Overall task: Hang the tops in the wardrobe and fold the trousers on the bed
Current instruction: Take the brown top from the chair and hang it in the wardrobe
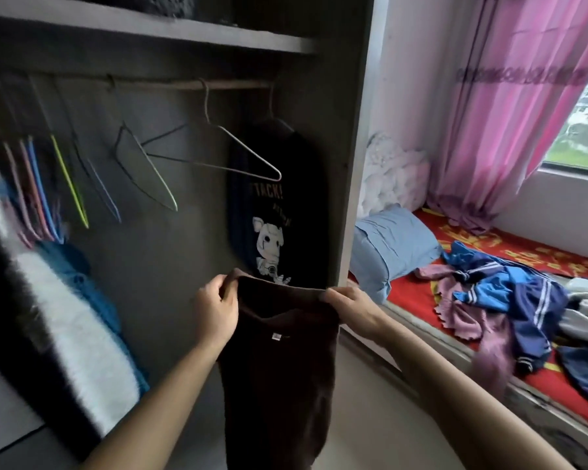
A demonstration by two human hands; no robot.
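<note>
A dark brown top (279, 361) hangs in front of the open wardrobe, held up by its top edge. My left hand (214, 310) grips its left corner and my right hand (347, 303) pinches its right corner. A small white label shows inside the neckline. Above, an empty wire hanger (238, 154) hangs tilted on the wardrobe rail (170, 83). A black printed T-shirt (282, 212) hangs on the rail at the right end, just behind the brown top.
Several coloured empty hangers (65, 184) hang at the rail's left. A fuzzy black-and-white garment (62, 334) fills the left. The bed (414, 300) at right carries a blue striped jacket (510, 293), a mauve garment (465, 317), a blue pillow (391, 249) and pink curtains (510, 113).
</note>
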